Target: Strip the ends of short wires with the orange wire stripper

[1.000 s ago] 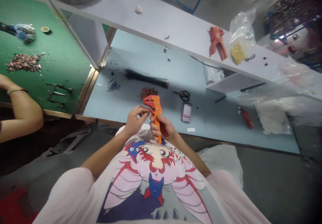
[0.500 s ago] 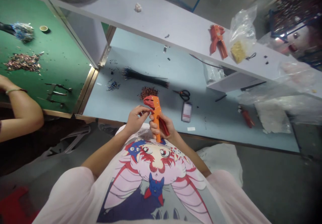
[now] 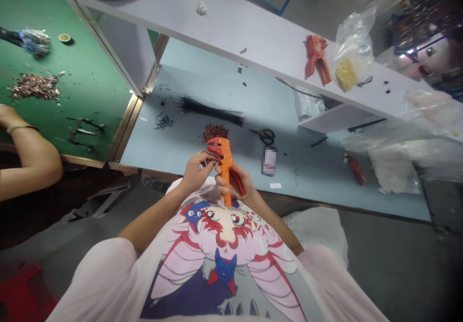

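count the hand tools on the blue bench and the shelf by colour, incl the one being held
orange: 2, the held tool in the right hand and the shelf tool
red: 1, the red tool at the bench's right
black-handled: 1, the scissors
total: 4

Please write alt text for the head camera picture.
The person's right hand grips an orange plier-like hand tool upright above the lap, while the left hand touches its head. Behind lies a light blue table with a bundle of thin black wires.
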Demonstrator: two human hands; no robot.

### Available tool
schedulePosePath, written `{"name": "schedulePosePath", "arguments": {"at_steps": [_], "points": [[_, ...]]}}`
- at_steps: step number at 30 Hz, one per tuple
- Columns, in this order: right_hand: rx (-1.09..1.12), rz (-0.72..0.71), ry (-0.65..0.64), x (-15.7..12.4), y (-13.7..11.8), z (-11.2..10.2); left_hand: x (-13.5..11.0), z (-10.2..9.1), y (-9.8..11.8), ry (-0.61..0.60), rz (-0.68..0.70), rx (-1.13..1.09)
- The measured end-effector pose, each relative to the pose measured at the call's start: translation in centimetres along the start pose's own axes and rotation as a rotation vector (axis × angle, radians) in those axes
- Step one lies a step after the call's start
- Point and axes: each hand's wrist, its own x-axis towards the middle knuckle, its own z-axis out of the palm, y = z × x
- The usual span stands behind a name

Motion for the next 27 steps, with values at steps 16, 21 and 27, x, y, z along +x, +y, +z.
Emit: {"name": "schedulePosePath", "arguments": {"at_steps": [16, 21, 27], "points": [[-0.022, 0.002, -0.115, -0.06, 0.35, -0.87, -0.4, -0.2, -0.27, 0.0, 0.021, 0.004], [-0.047, 0.009, -0.078, -0.19, 0.29, -0.63, -0.33, -0.08, -0.26, 0.002, 0.026, -0.002], [-0.051, 0.012, -0.056, -0.25, 0.28, -0.78, -0.27, -0.12, 0.02, -0.003, 0.033, -0.009]]}}
